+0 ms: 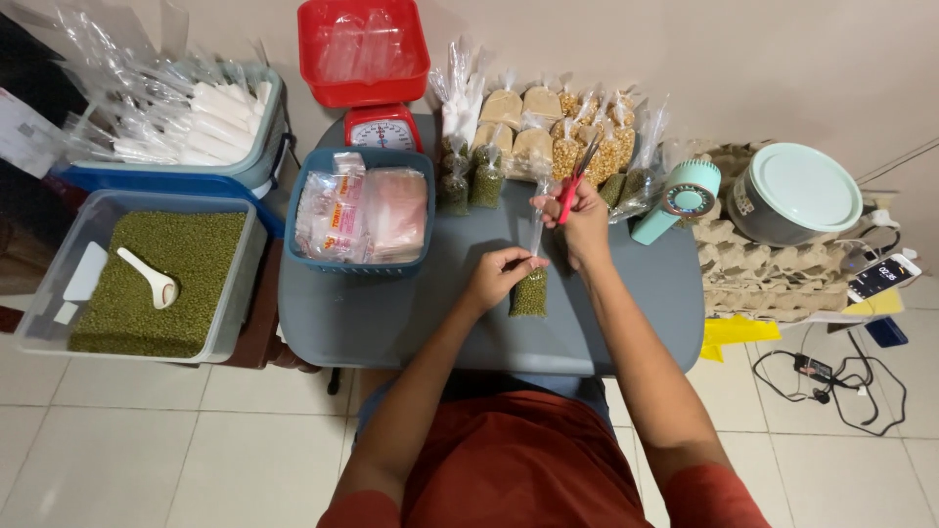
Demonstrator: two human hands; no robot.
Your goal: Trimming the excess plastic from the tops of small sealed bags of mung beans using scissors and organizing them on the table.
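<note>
A small clear plastic bag of green beans (529, 289) stands on the grey table (391, 313). My left hand (502, 274) pinches the bag just above the beans. My right hand (582, 223) holds the stretched top of the bag and also grips red-handled scissors (577, 176), their blades pointing up and away. Behind my hands lie several filled bags of green beans (470, 184), yellow corn kernels (587, 147) and tan grain (518, 122).
A blue basket (364, 262) of plastic bag packs sits left of my hands, with a red kitchen scale (367, 83) behind it. A clear tub of green beans (156, 279) with a white scoop (149, 279) stands at far left. At right are a mint handheld fan (677, 200), egg cartons (763, 279), a lidded pot (794, 191) and a phone (883, 277).
</note>
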